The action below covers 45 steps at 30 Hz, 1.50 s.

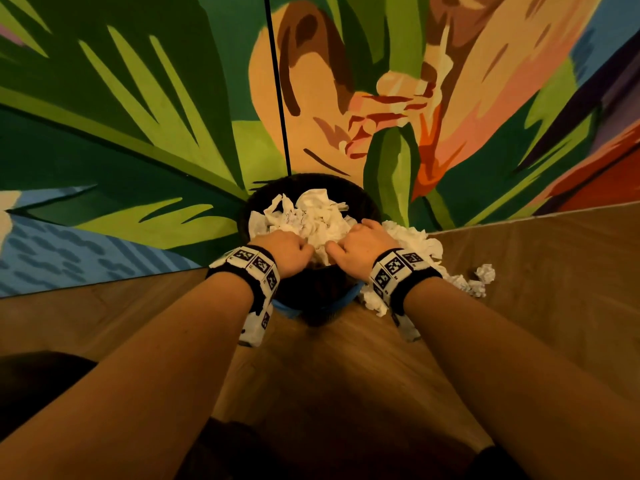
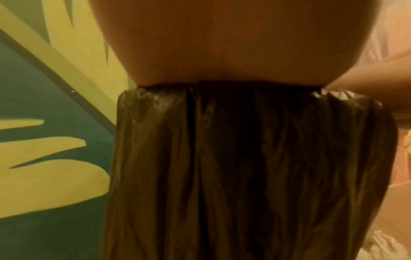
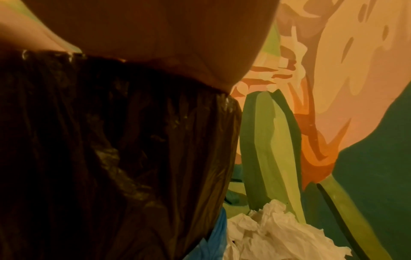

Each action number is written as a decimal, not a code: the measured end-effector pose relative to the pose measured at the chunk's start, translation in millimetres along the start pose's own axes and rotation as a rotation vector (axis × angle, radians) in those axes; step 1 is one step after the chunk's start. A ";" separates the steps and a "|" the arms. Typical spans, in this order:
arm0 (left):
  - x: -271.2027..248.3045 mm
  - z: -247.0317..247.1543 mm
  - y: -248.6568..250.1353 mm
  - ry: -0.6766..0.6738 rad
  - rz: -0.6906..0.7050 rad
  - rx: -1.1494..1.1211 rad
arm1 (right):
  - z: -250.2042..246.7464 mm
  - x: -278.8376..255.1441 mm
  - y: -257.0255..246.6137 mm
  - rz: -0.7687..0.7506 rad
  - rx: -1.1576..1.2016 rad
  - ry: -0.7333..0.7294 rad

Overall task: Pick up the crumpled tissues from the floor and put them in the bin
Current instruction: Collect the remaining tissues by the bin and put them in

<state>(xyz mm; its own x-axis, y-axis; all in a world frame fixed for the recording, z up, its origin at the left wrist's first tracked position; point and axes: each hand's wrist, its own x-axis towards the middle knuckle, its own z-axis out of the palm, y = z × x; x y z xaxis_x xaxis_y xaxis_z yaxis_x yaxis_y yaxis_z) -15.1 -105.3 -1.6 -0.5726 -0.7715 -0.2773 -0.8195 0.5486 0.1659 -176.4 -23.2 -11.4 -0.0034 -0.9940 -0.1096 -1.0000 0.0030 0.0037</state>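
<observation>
Crumpled tissues [image 1: 313, 216] fill the bin [image 1: 360, 199] to its brim, and both hands are buried in the near edge of that heap. The left hand [image 1: 282, 247] has its fingers curled down into the paper, grasping a wad of it; the right hand [image 1: 360, 242] does likewise just beside it, thumbs almost meeting. Both wrist views are mostly blocked by palm and show only the black bin liner [image 2: 244, 158] hanging over the rim, so the grip is judged from the head view alone. More tissues [image 1: 414, 239] lie on the wooden floor [image 1: 346, 375] right of the bin, touching its side, with a few smaller balls [image 1: 485, 273] farther right. A painted leafy mural [image 1: 138, 116] stands behind the bin.
</observation>
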 end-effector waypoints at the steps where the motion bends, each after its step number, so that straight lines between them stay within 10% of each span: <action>1: -0.2 0.5 1.6 -0.009 -0.013 0.024 | 1.5 -0.3 -0.6 0.005 -0.003 -0.007; 23: -8.7 -35.1 29.1 0.560 0.061 0.068 | -13.4 -26.6 20.0 0.063 0.459 0.478; 32: -22.2 -52.5 108.9 0.642 0.375 -0.313 | -4.8 -39.6 80.2 0.376 0.821 0.686; 39: -18.5 31.9 165.4 0.201 0.530 -0.262 | 71.3 -81.3 125.9 0.731 0.866 0.382; 45: 14.6 141.4 146.9 -0.254 0.291 -0.109 | 141.5 -105.6 132.0 0.714 0.671 -0.135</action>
<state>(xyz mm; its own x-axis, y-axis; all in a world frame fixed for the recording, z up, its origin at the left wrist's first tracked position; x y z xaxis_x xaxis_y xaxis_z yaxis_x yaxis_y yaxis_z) -140.5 9.6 -115.1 -0.7679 -0.4777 -0.4268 -0.6299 0.6844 0.3672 -308.5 97.6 -140.0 -0.5650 -0.7142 -0.4132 -0.5575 0.6996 -0.4469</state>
